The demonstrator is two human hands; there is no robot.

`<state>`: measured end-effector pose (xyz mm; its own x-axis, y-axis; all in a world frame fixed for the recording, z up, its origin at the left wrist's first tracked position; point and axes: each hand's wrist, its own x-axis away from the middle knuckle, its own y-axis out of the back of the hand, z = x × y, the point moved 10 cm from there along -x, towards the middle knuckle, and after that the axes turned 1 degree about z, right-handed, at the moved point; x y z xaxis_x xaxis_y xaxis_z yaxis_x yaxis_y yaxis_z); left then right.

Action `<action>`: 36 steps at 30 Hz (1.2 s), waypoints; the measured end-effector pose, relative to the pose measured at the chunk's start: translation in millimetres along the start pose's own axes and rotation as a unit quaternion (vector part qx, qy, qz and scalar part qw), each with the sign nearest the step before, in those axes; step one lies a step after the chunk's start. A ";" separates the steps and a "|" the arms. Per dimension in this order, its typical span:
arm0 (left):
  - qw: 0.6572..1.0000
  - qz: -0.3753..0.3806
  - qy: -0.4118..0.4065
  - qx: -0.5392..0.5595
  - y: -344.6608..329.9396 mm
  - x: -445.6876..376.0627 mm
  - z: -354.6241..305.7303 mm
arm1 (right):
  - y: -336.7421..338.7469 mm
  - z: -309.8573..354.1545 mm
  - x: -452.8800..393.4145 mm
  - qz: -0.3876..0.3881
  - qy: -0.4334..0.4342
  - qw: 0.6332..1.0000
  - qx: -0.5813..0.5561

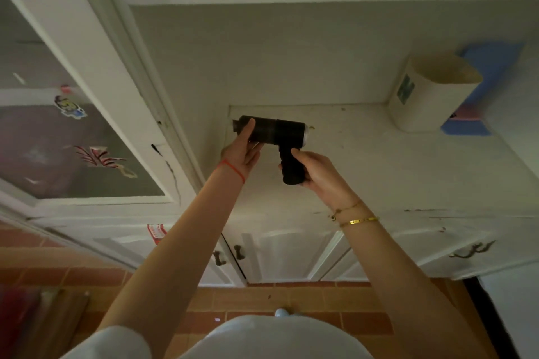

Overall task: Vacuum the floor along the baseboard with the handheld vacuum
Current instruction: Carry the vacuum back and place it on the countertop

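Right now the vacuum (pixel 274 132) hangs above the surface (pixel 379 160), right hand (pixel 315 172) wrapped round its grip, left hand (pixel 243 148) cupping the barrel at nine o'clock. Twisting there could loosen the front section and spill dust.

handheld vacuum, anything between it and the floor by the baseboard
Yes. Both hands hold the handheld vacuum above the white countertop: the right hand grips the handle, the left hand the barrel. The counter and cabinet front lie between it and the tile floor.
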<state>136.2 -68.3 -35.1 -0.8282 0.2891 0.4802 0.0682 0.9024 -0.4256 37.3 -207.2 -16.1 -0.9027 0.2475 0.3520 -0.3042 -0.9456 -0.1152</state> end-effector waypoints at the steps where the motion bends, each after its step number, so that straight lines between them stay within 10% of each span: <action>1: 1.000 -0.004 -0.002 0.001 -2.7 -12.4 -4.4 | 1.3 3.1 -12.9 -0.004 0.002 1.000 0.001; 36: 0.923 -0.176 -0.175 -0.294 25.2 -140.9 -56.5 | -7.9 37.0 -190.4 -0.085 0.070 0.941 0.320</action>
<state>286.1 -68.2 -70.1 -0.9786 -0.0839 0.1881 -0.0350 0.9678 0.2493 222.9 -254.6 -47.8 -0.9021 0.3902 0.1842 -0.2431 -0.8123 0.5301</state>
